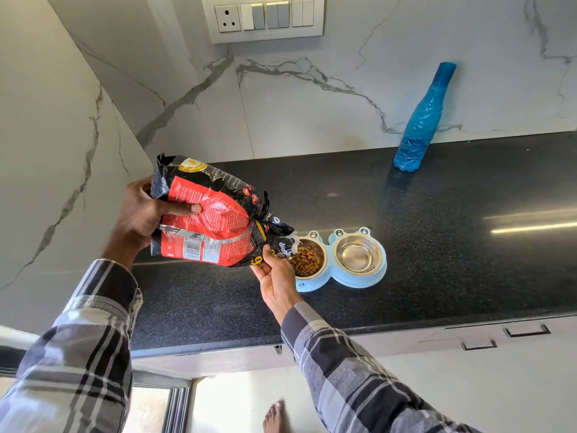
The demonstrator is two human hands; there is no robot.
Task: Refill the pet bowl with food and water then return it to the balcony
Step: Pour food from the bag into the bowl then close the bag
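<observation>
Both hands tilt food bag; kibble in pet bowl left cup.

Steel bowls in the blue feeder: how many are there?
2. The left bowl holds kibble, partly hidden by the food bag; the right bowl sits empty beside it. None seem hidden.

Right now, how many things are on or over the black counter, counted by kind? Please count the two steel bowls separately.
Food bag, held by left hand and right hand: 1
Blue double feeder: 1
Steel bowls: 2, one with kibble, one empty
Blue bottle: 1
Total: 5
</observation>
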